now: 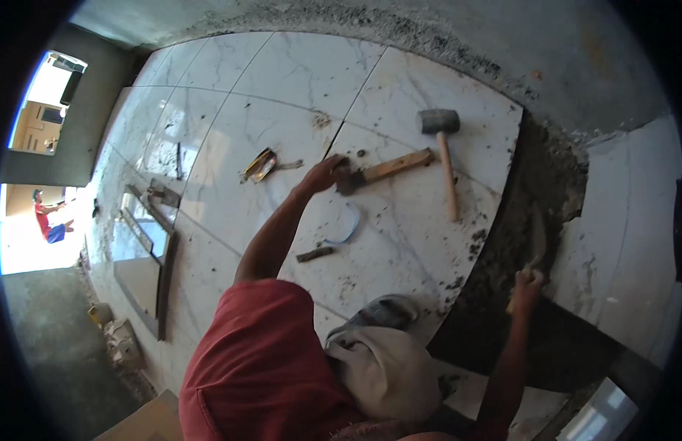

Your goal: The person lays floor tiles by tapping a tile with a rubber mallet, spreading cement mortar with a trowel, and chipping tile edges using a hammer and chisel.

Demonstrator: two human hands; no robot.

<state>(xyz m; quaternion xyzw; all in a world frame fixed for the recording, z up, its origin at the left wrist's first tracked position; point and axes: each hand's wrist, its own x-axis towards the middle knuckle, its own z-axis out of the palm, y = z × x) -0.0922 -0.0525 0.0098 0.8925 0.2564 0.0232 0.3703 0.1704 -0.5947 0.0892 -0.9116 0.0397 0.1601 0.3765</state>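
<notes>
My left hand (327, 172) reaches over the tiled floor (297, 59), fingers curled at the dark end of a wooden bar (396, 165); what they hold is unclear. My right hand (526, 287) grips the handle of a trowel (538, 235), its blade over the dark mortar bed (510, 261) at the tiles' edge. A rubber mallet (448, 175) lies right of the bar. A pale curved strip (349, 229) and a short stick (315, 254) lie below my left hand. An orange-and-black item (263, 164) lies left of it.
Cut tile pieces (146, 279) lie at the left, near a sack (120, 342) and cardboard (139, 422). A concrete wall (554, 51) borders the back; pale tiles (627, 220) border the trench at right. A person in red (45, 213) is beyond a left doorway.
</notes>
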